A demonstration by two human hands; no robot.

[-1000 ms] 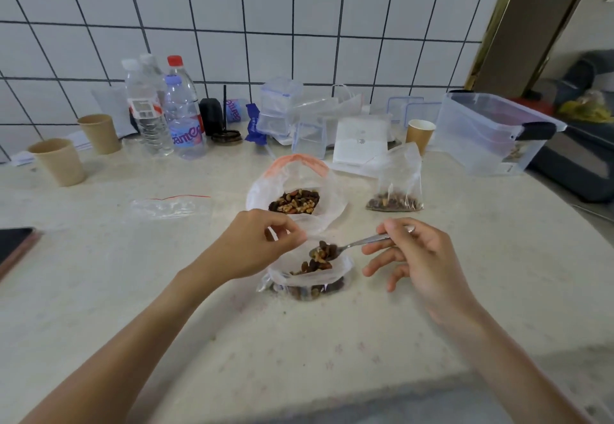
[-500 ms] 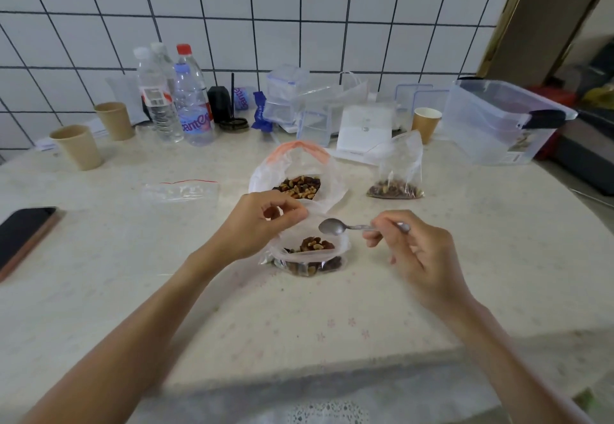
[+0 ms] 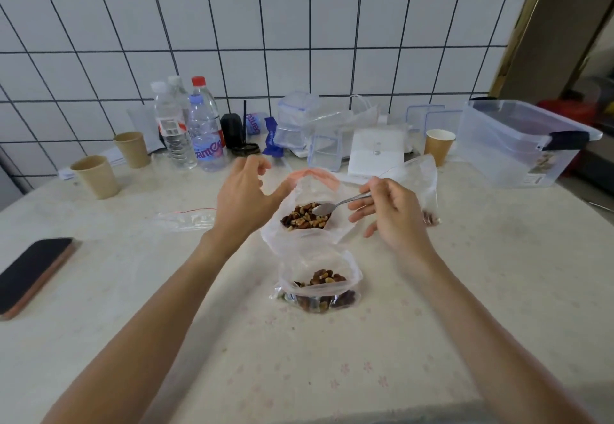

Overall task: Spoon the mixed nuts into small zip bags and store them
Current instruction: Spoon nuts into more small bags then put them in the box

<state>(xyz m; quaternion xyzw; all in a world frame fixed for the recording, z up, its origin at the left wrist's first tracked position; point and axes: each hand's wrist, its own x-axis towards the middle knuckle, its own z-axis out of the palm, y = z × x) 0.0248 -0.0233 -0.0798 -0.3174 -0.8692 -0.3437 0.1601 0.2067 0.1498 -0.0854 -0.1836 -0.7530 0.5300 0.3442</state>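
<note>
- Nuts [image 3: 304,218] lie in the large bag [image 3: 307,187] with the orange rim, which stands open at the middle of the table [image 3: 465,290]; we see the spoon [image 3: 339,204] with its bowl resting on top of them.
- Our right hand [image 3: 388,214] pinches the spoon's handle between thumb and forefinger, the other fingers loosely spread below it.
- Our left hand [image 3: 246,191] is at the left edge of the large bag's mouth, fingers relaxed and partly curled; the thumb touches the rim, and we cannot tell whether it grips the plastic.
- Nearer to us the small zip bag [image 3: 319,287] sits open and partly filled with nuts, free of both hands.
- A second small bag [image 3: 422,184] with nuts stands behind the right hand, partly hidden.
- An empty zip bag [image 3: 186,219] lies flat to the left, a phone [image 3: 33,270] farther left.
- At the tiled wall stand water bottles [image 3: 189,131], paper cups [image 3: 96,176] and a clear storage box [image 3: 518,141].
</note>
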